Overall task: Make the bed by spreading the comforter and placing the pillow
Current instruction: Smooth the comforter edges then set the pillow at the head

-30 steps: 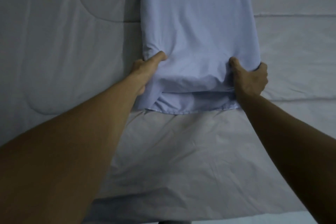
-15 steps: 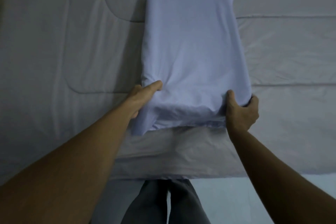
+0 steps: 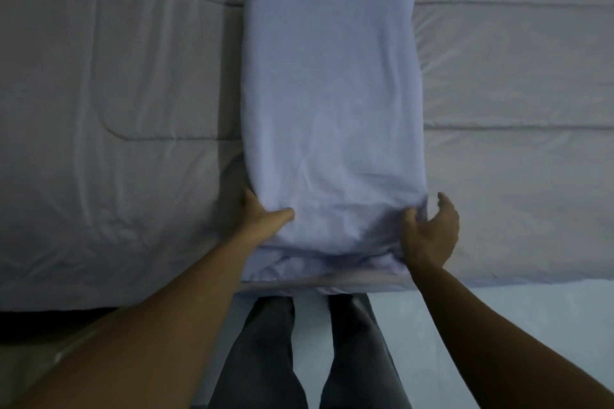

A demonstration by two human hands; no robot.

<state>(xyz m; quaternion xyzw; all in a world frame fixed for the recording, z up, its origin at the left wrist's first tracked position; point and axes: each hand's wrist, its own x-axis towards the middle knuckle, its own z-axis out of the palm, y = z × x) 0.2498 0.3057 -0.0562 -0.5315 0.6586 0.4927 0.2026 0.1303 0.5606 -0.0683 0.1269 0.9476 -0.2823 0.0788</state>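
Left hand [image 3: 262, 219] grips the near left corner of the pillow [image 3: 332, 93], thumb pressed flat on top and fingers tucked along the side. Right hand [image 3: 428, 236] cups the near right corner loosely: the thumb touches the cloth, while the curved fingers appear to stand just off it, so it seems to hold little or nothing.

Pillow, in a pale blue case, lies lengthwise on the grey quilted comforter [image 3: 99, 76]. Its near end sits just at the comforter's near edge, about midway along it; its far end points toward the comforter's far side. Below that edge show the person's trousered legs [image 3: 265, 359] and a pale floor [image 3: 498, 325].

Handling (a judgement from the creased, sagging case): the pillow is probably light and soft, bending rather than holding its shape, and the loose case may slide over the filling. Hold is best taken at two corners of one short end, pinching filling and cloth together, as the left hand does.

Change from half a second ago: the pillow's near end lies closer to the comforter's near edge, a bare strip of comforter that lay before it being nearly gone. Right-hand fingers, then wrapped about the corner, are now slackened. More of the legs and floor comes into view.
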